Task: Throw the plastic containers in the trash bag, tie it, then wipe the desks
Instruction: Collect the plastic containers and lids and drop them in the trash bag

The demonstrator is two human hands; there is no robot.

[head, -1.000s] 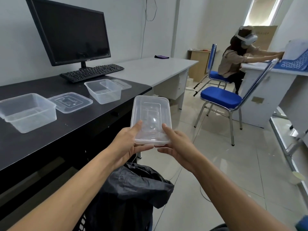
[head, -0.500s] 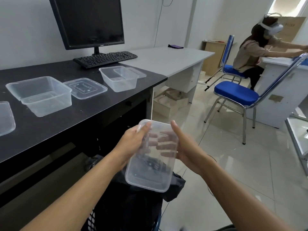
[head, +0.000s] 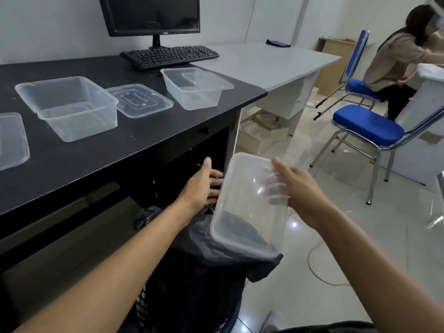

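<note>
Two tubs (head: 72, 109) (head: 192, 88) on black desk (head: 120, 150), right fingers (head: 280, 165) gripping container (head: 249, 207), left fingers (head: 216, 175) spread

Your desk (head: 72, 164): keyboard (head: 169, 56) near back edge, monitor (head: 153, 13) behind it. Nearer the front edge, left container (head: 69, 106), lid (head: 139, 103), right container (head: 192, 88) in a row. Trash bag (head: 192, 272) before the desk, third container (head: 247, 207) above it.

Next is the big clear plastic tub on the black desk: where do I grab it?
Pinch the large clear rectangular plastic tub by its near long wall, coming from above: it stands upright, mouth open, with a flared lip.
</note>
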